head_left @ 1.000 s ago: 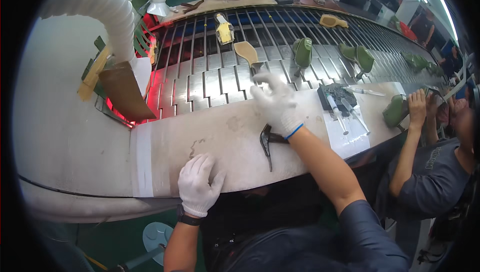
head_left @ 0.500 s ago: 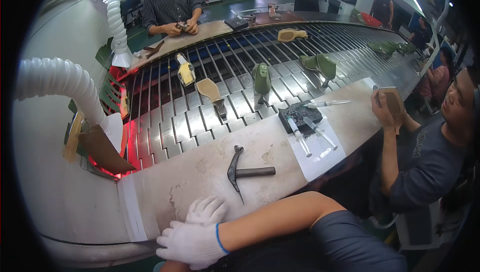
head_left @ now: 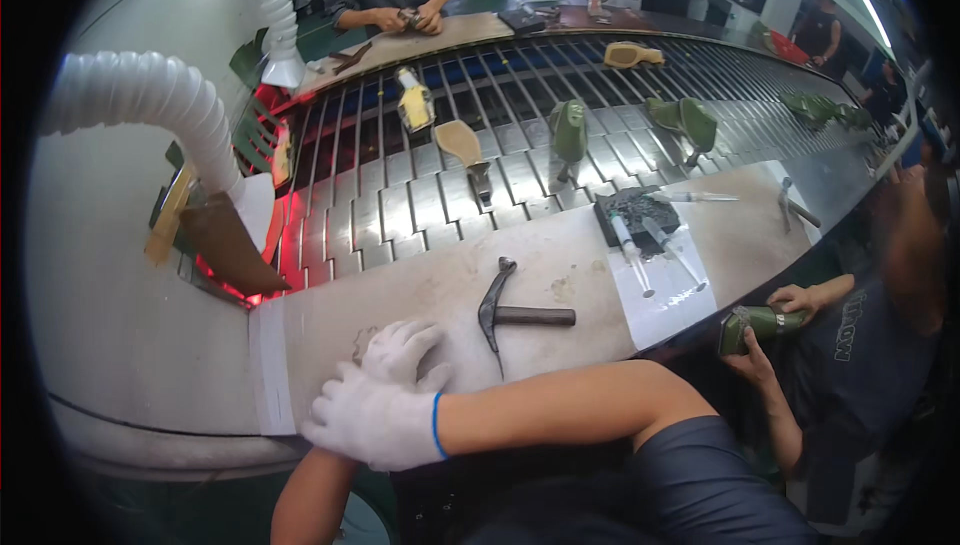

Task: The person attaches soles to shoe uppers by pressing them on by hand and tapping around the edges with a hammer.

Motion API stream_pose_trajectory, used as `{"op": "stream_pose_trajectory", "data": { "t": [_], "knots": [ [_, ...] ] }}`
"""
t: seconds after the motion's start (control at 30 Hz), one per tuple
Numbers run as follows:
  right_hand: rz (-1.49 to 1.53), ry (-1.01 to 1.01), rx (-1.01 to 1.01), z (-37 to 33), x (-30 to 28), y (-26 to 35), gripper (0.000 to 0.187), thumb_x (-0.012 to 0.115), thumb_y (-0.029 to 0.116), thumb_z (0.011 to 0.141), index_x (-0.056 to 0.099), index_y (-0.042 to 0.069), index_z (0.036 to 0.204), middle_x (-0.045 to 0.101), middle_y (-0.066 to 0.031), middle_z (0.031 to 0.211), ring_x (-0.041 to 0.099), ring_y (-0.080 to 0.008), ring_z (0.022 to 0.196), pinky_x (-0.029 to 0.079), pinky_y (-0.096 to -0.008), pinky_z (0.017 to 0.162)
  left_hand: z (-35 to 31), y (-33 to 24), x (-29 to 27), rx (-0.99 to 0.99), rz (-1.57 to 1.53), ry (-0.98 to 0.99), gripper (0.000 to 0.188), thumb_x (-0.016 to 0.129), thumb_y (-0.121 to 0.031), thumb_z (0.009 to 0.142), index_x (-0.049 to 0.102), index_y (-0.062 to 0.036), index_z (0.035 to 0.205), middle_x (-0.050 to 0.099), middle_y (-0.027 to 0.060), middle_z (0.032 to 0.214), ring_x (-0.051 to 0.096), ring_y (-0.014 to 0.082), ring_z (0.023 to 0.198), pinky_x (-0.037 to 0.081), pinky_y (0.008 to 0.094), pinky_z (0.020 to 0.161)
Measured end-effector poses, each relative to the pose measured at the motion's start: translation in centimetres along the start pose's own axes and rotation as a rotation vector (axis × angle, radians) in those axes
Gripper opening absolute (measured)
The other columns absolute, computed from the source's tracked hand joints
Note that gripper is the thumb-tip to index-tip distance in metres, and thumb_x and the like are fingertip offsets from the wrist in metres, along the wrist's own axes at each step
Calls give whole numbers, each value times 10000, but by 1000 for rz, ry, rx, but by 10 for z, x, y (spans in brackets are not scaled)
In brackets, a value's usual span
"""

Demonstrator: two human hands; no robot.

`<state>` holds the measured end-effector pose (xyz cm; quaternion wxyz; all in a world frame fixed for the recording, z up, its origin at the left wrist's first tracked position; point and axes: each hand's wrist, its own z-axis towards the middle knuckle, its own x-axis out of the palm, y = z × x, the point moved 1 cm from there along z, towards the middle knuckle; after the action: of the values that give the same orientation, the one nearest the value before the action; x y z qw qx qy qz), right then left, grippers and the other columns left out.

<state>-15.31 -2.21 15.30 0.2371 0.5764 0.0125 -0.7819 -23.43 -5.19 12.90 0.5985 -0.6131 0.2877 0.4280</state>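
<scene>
The right hand (head_left: 372, 421), its arm crossing the body, lies over the wrist of the left hand (head_left: 402, 350); I cannot tell whether its fingers grip. The left rests by the bench's (head_left: 585, 285) near edge, fingers together, loosely bent. A hammer (head_left: 530, 316) lies beyond it, handle toward the bench's right end.

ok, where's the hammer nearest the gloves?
Head view, just below centre: the hammer lies on the pale bench, right of the gloved left hand, left of the syringes.
</scene>
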Motion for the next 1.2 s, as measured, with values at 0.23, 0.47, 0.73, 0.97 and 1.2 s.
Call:
{"op": "stream_pose_trajectory", "data": {
  "t": [0.23,0.47,0.73,0.97,1.2],
  "knots": [
    [342,-336,699,-68,-34,-176,464,789,330,966,750,19,1308,793,-212,1149,781,-370,1091,620,-454,980,15,30,-4,114,37,-199,397,798,-182,964,749,6,1310,800,198,1204,758,392,1189,574,480,1079],
    [760,-879,953,-89,-33,-208,375,724,261,1014,761,-26,1254,828,-190,1144,808,-280,1082,623,-402,1007,179,25,-11,-248,-204,-147,526,691,-273,1050,627,-34,1514,817,223,1207,782,384,1182,600,457,1039],
    [519,-915,1263,-114,-53,-246,606,731,318,1019,613,-25,1504,703,-247,1453,680,-323,1370,542,-436,1151,324,47,54,-364,-100,-51,614,793,-398,905,692,-17,1376,786,285,1261,763,448,1187,601,507,1045],
    [911,-1060,1205,-113,-37,-256,743,707,433,1068,501,-47,1597,665,-286,1449,678,-374,1336,518,-462,1162,245,-12,22,-40,-191,-188,693,841,-163,933,565,-29,1555,781,268,1271,767,416,1204,609,463,1067],
    [1016,-1141,1166,-111,-38,-258,408,726,246,1033,615,-57,1284,671,-150,1073,643,-207,974,556,-410,916,277,82,7,-32,-496,-371,523,632,7,1000,587,27,1521,818,147,1061,759,162,969,616,336,949]
  ]
}}
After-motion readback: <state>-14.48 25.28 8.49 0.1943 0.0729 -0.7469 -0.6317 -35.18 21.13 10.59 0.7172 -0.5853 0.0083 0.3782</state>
